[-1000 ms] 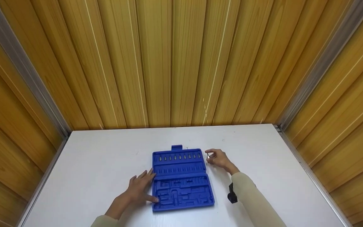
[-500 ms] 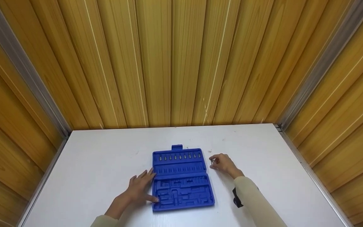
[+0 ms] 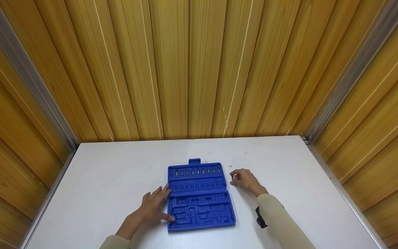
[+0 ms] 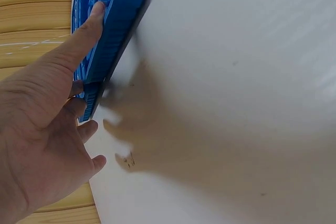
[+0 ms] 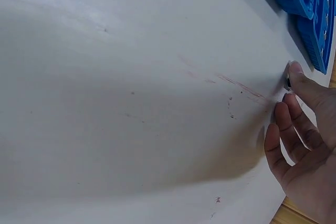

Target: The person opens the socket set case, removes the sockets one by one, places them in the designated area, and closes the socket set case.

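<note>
A blue plastic tool case (image 3: 202,226) lies unfolded flat on the white table. Short metal bits (image 3: 198,172) stand in a row in its far half, and the near half shows moulded recesses. My left hand (image 3: 152,205) rests against the case's left side, fingers spread, thumb (image 4: 90,24) laid over the rim. To the right of the case, my right hand (image 3: 247,180) pinches a small silvery piece (image 5: 288,83) with a dark end between thumb and fingers, low at the table surface. Its exact kind is mostly hidden by the fingers.
The white table (image 3: 116,166) runs back to a wood-patterned panel wall (image 3: 171,69), with similar walls on both sides. A blue latch tab (image 3: 194,161) sticks out from the case's far edge. Small marks dot the tabletop. A black strap (image 3: 261,218) hangs by the right sleeve.
My right hand has drawn slightly nearer and to the right with the small silvery piece, lowering toward the table, then held still. My left hand and the case stay in place.
</note>
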{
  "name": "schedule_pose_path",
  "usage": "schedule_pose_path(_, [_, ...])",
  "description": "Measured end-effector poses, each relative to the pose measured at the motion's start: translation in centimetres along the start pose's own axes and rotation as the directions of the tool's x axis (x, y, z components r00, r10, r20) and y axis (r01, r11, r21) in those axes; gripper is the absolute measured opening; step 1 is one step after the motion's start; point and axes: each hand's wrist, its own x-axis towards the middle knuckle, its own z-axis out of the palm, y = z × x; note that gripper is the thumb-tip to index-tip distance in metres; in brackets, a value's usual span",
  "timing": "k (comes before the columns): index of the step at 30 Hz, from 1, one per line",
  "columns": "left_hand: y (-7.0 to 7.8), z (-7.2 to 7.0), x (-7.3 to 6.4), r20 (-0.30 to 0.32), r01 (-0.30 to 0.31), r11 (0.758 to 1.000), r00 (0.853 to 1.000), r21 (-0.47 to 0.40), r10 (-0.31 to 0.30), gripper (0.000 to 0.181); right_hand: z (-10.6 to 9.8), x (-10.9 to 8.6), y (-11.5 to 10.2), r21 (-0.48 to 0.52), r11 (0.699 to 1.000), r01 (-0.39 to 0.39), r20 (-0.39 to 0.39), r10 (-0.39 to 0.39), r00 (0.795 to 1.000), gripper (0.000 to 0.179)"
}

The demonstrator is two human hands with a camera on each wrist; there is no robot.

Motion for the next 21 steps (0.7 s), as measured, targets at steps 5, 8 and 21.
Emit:
schedule_pose_path(5, [0.0, -0.1, -0.1, 0.016, 0.008, 1.0, 1.0, -0.013, -0.008, 0.109, 0.1, 0.0, 0.0, -0.018, 0.999, -0.038, 0.006, 0.038, 0.999, 0.032])
schedule_pose_path(8, [0.1, -0.1, -0.1, 0.019, 0.017, 1.0, 1.0, -0.011, -0.017, 0.109, -0.1, 0.0, 0.0, -0.022, 0.998, -0.056, 0.009, 0.056, 0.998, 0.034])
schedule_pose_path(21, [0.3, -0.1, -0.2, 0.011, 0.018, 1.0, 1.0, -0.016, -0.018, 0.108, -1.8, 0.3, -1.0, -0.023, 1.0, 0.014, 0.037, -0.014, 0.999, 0.04])
